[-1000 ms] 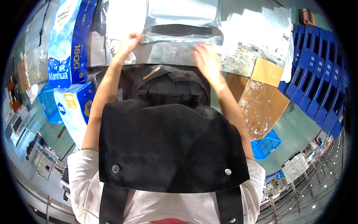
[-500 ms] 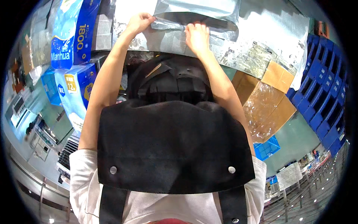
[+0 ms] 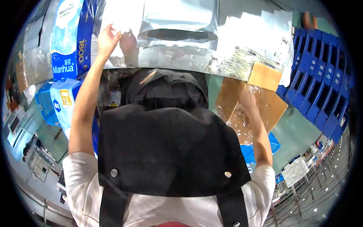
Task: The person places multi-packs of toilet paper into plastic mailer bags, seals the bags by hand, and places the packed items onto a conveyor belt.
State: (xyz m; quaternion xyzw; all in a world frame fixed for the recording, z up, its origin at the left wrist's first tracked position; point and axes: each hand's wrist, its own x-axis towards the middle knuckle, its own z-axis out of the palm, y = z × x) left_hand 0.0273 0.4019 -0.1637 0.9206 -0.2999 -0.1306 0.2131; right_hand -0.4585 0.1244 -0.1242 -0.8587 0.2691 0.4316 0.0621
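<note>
My left hand (image 3: 108, 41) hovers over the left part of the work table (image 3: 234, 43), its thumb and forefinger apart and nothing visible between them. To its right lies a silver-grey plastic mailing bag (image 3: 179, 17), flat, with its mouth gaping slightly toward me. Neither hand touches the bag. Down on the right, my right hand (image 3: 248, 97) reaches into an open cardboard box (image 3: 230, 92) that holds crinkled clear plastic (image 3: 241, 123). Blur and the plastic hide its fingers, so I cannot make out whether they grip anything.
Blue-and-white plastic-wrapped packs (image 3: 65, 41) are stacked left of the table. Dark blue slotted crates (image 3: 314, 77) stand at the far right. A bright blue basket (image 3: 273, 143) shows below the cardboard box. A black apron (image 3: 170, 147) covers my front.
Both hands have left the mailing bag's mouth. My left hand has moved left above the table; my right hand has swung down and right into the cardboard box. The view has shifted.
</note>
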